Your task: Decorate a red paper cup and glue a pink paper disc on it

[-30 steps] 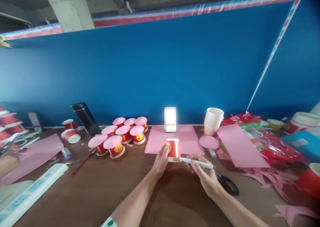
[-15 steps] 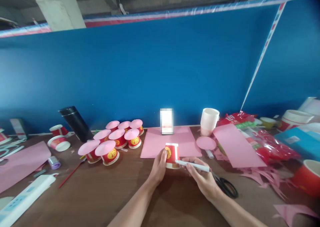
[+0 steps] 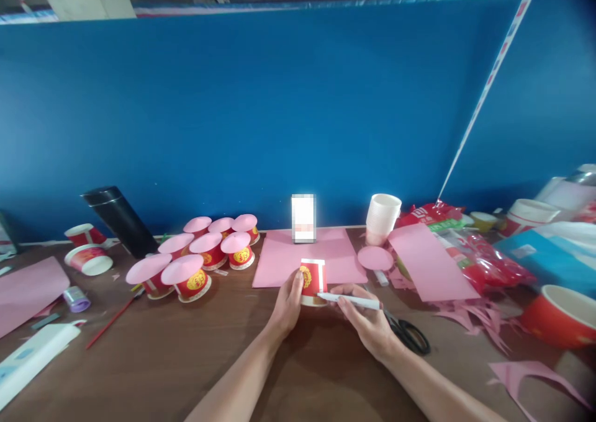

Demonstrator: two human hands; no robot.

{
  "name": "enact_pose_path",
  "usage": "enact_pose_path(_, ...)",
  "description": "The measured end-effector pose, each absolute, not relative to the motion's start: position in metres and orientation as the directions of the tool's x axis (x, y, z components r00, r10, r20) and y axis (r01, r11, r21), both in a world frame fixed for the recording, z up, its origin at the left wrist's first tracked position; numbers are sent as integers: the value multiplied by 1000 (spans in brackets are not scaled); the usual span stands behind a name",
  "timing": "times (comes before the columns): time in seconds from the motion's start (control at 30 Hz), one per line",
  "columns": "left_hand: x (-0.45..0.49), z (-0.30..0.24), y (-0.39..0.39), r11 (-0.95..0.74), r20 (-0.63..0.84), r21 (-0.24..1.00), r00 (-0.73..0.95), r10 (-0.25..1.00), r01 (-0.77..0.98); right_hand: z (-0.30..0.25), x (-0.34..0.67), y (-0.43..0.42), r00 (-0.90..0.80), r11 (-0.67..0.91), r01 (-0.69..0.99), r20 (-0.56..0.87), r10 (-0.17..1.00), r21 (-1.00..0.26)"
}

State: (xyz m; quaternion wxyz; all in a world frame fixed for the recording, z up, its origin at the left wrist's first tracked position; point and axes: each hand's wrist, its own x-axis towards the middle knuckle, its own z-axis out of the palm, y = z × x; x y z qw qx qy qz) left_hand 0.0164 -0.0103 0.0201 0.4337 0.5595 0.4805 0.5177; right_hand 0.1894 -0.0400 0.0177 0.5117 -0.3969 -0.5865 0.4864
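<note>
A red paper cup (image 3: 313, 280) with a gold emblem and white strips stands upside down in front of me. My left hand (image 3: 289, 301) grips its left side, thumb beside the emblem. Between the fingers of my right hand (image 3: 365, 318) is a white marker (image 3: 354, 300), its tip at the lower front of the cup; I cannot tell if it touches. Behind the cup lies a pink paper sheet (image 3: 274, 257). Black-handled scissors (image 3: 414, 336) lie by my right wrist, their blades partly hidden.
Left are several red cups topped with pink discs (image 3: 190, 268), a black flask (image 3: 121, 220), a thin red brush (image 3: 112, 321) and a white power strip (image 3: 40, 354). Right are stacked white cups (image 3: 382, 217), a pink disc (image 3: 375, 258), pink scraps (image 3: 475, 319) and red plastic bags (image 3: 493, 260).
The whole scene has shifted slightly left and up as the head view turned. Both hands keep their hold on the cup and marker, with the marker tip still near the cup's lower front.
</note>
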Motion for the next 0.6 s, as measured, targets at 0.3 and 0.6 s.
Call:
enact_pose_path(0.3, 20, 23, -9, -180, 180, 977, 15, 984, 111, 21, 190, -42, -141, 210, -40, 213, 967, -977)
enact_pose_path(0.6, 19, 25, -10, -171, 170, 978, 16, 985, 118, 22, 189, -41, -150, 232, -11, 231, 961, -973)
